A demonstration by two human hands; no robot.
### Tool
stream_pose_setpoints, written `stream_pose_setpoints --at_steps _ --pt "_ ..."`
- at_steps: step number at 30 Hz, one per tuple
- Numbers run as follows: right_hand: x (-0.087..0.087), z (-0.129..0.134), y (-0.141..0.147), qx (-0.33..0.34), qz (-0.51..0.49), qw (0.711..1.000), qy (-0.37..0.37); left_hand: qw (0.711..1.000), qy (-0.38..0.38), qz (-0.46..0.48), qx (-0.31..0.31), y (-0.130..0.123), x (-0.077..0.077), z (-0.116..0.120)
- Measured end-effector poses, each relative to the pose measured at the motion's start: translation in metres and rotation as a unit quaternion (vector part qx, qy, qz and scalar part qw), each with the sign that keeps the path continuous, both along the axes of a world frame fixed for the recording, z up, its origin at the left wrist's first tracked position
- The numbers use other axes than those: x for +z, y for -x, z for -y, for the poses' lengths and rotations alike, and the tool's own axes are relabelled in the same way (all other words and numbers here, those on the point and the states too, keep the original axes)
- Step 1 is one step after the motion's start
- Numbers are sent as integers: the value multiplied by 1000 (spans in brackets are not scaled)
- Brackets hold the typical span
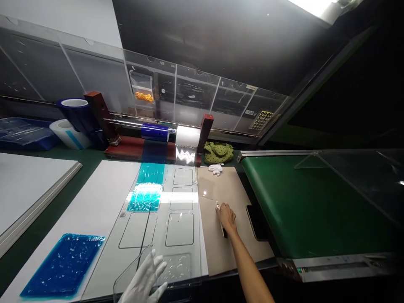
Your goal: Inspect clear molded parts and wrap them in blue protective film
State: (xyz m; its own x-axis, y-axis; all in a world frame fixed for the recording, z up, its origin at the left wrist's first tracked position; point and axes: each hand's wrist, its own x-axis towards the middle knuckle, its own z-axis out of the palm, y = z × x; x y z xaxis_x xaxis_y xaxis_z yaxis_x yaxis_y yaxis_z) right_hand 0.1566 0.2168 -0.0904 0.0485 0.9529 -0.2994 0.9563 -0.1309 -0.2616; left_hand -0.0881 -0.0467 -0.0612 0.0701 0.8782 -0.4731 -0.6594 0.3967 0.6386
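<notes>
My left hand (145,275), in a white glove, is at the bottom centre with its fingers apart, beside a clear plate (128,269) whose rounded edge runs behind it. My bare right hand (226,216) is closed around a slim white and dark tool (222,229) over the brown board (217,256). Left of it lies a clear sheet with several outlined rectangles (179,229). Turquoise film (147,195) stretches over its upper part from a blue roll (155,132). A small clear square (206,188) rests on the brown board.
A dark phone-like object (259,223) lies by the green conveyor belt (315,202). A blue gel-like pad (65,265) is at the lower left. White film roll (187,136), green pouch (218,152) and white cloth (215,169) are at the back. Spare rolls (71,134) stand left.
</notes>
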Motion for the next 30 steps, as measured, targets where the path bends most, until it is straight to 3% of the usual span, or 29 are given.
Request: stream_pose_setpoints --at_steps 2,4,6,8,9,12,14,17,20,24,30 --pt "8 14 0 -21 -43 999 -8 997 -16 -69 -5 3 12 2" --pt "22 29 1 -24 -110 994 -9 978 -67 -198 -23 9 33 8" --pt "43 53 5 -12 -177 984 -6 927 -123 -350 -60 17 61 16" --pt "70 89 17 23 -262 965 10 853 -137 -490 -113 26 92 25" --pt "85 111 25 50 -310 949 26 813 -153 -543 -144 30 106 28" --pt "134 181 52 173 -511 831 134 719 -215 -631 -198 41 135 40" --pt "161 223 68 225 -523 806 161 686 -246 -651 -211 47 144 49" --pt "181 265 85 284 -482 822 108 664 -287 -658 -209 54 149 63" --pt "178 287 95 288 -472 831 57 657 -314 -652 -209 58 151 76" --pt "170 303 103 269 -482 833 43 662 -331 -636 -220 59 157 89" --pt "172 315 107 261 -468 844 31 657 -344 -635 -219 59 158 98"
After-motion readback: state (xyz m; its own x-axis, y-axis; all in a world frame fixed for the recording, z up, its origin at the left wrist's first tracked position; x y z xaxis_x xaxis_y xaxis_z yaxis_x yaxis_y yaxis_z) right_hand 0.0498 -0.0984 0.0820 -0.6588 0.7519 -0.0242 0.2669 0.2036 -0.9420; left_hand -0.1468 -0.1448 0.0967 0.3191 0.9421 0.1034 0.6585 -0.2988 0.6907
